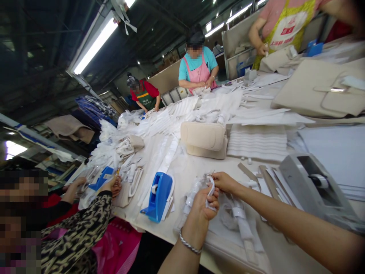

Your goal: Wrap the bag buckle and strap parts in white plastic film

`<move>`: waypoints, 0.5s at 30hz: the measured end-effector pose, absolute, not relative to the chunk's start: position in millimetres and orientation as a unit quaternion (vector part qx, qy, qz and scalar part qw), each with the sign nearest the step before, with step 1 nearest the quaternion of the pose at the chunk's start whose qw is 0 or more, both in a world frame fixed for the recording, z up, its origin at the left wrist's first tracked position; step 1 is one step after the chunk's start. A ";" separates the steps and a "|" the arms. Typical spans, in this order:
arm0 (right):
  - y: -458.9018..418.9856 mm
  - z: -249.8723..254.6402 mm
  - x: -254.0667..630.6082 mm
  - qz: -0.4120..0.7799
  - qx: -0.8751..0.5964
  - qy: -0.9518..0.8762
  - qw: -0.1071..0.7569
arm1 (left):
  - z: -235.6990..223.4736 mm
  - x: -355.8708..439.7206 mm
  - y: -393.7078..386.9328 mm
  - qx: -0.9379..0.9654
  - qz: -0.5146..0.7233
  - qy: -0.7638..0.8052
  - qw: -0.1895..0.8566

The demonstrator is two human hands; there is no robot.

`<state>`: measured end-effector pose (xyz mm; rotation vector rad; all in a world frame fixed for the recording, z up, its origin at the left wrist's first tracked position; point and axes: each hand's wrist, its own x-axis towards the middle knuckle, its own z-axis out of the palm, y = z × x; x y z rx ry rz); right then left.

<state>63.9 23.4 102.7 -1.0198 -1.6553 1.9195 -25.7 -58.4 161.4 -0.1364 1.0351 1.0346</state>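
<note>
My left hand (203, 203), with a braided bracelet at its wrist, is closed around a white wrapped strip (211, 192), perhaps a bag strap. The fingers of my right hand (225, 182) pinch at the strip's upper end, close against the left hand. Below both hands lies a beige bag (228, 253) with its fittings and straps covered in white wrapping (243, 224) and clear plastic. Just left of my hands stands a blue tape dispenser (159, 196). To the right is a large grey tape dispenser (309, 186).
A small beige handbag (203, 139) stands ahead, beside stacked white foam sheets (258, 140). A large beige bag (322, 89) lies at the far right. Left of me, a co-worker in a patterned sleeve (82, 232) works near another blue dispenser (102, 178). Several people work across the table.
</note>
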 end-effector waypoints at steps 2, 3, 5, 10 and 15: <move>23.7 100.1 63.8 0.684 -0.367 -0.595 0.207 | 160.9 -21.8 -58.1 -0.031 0.480 0.503 0.718; 23.6 100.8 65.6 0.685 -0.365 -0.598 0.202 | 160.1 -20.6 -58.3 -0.006 0.481 0.521 0.705; 22.7 107.8 72.7 0.705 -0.370 -0.577 0.183 | 157.3 -20.0 -59.5 0.056 0.483 0.557 0.673; 18.2 147.1 93.6 0.797 -0.427 -0.387 0.183 | 148.7 -21.9 -62.5 0.167 0.482 0.622 0.594; 24.4 170.3 98.3 0.667 -0.492 -0.534 0.167 | 148.2 -20.2 -60.5 0.176 0.494 0.637 0.565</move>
